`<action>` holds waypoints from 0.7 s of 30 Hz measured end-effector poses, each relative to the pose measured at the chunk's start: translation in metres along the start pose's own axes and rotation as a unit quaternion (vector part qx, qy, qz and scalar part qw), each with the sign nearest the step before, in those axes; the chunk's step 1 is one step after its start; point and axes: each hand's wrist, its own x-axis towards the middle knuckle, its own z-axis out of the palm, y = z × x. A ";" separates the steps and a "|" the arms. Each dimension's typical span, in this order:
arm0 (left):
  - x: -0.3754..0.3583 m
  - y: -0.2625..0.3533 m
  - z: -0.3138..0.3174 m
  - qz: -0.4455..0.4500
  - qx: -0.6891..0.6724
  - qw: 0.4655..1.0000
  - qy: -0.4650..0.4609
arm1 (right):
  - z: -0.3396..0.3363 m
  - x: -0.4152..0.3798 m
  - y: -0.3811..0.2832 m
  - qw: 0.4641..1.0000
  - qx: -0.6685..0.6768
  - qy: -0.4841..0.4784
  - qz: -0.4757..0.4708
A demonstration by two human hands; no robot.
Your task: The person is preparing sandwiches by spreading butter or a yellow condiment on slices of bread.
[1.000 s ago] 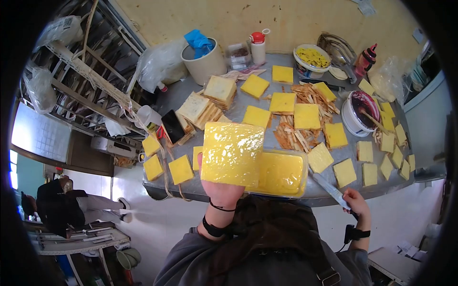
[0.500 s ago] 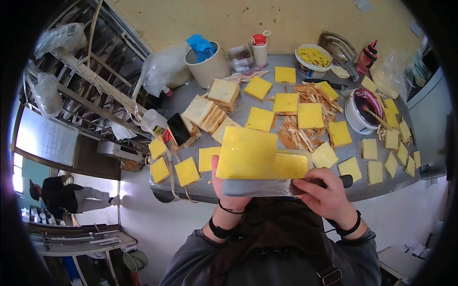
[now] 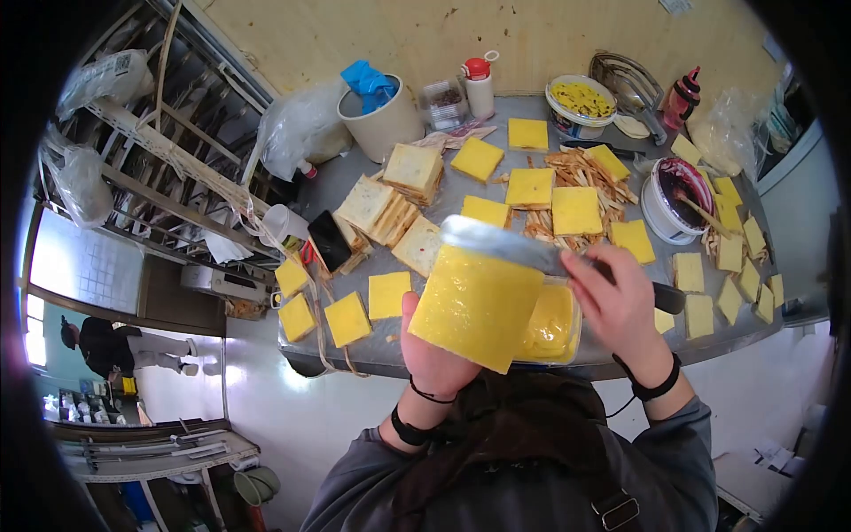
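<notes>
A square sandwich coated in yellow spread [image 3: 474,306] rests tilted on my left hand [image 3: 434,359], which supports it from below with the thumb along its left edge. My right hand [image 3: 616,297] is closed round the black handle [image 3: 667,299] of a spreading knife. Its wide metal blade [image 3: 501,241] lies along the sandwich's far edge, touching it or just above. Under my right hand stands a rectangular tub of yellow spread [image 3: 554,332], partly hidden by the sandwich.
Yellow-topped squares [image 3: 576,211] are spread over the metal table [image 3: 390,341], some on cut crusts [image 3: 567,170]. Stacks of plain sandwiches [image 3: 377,208] and a phone [image 3: 329,240] stand left. A bucket of dark red filling [image 3: 675,204] is right. Another person [image 3: 106,346] stands at far left.
The knife blade has moved from the sandwich's near edge to its far edge. The sandwich has turned and tilted in my left hand, and more of the spread tub shows.
</notes>
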 end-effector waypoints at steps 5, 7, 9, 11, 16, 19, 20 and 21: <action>0.002 -0.002 0.007 0.033 0.029 0.998 0.041 | -0.009 -0.003 -0.006 0.996 0.059 0.023 0.064; 0.003 0.000 -0.002 0.040 0.003 0.999 0.010 | -0.012 -0.011 -0.023 0.994 0.108 -0.015 0.018; 0.003 0.000 -0.009 0.037 -0.048 0.998 -0.022 | -0.012 -0.018 -0.039 0.988 0.141 -0.058 -0.005; 0.000 0.000 -0.017 0.028 -0.148 0.988 -0.017 | -0.005 -0.026 -0.048 0.982 0.171 -0.077 -0.015; 0.005 -0.002 -0.005 0.026 -0.004 1.000 0.010 | 0.007 -0.022 -0.037 0.987 0.148 -0.054 0.026; 0.000 0.000 -0.019 -0.011 -0.016 0.996 -0.083 | 0.008 -0.014 -0.024 0.993 0.098 -0.042 0.048; -0.002 0.002 -0.026 -0.030 -0.027 0.990 -0.135 | 0.008 -0.011 -0.019 0.994 0.082 -0.041 0.055; -0.002 0.000 -0.021 -0.013 0.009 0.994 -0.111 | 0.010 -0.009 -0.013 0.996 0.068 -0.024 0.052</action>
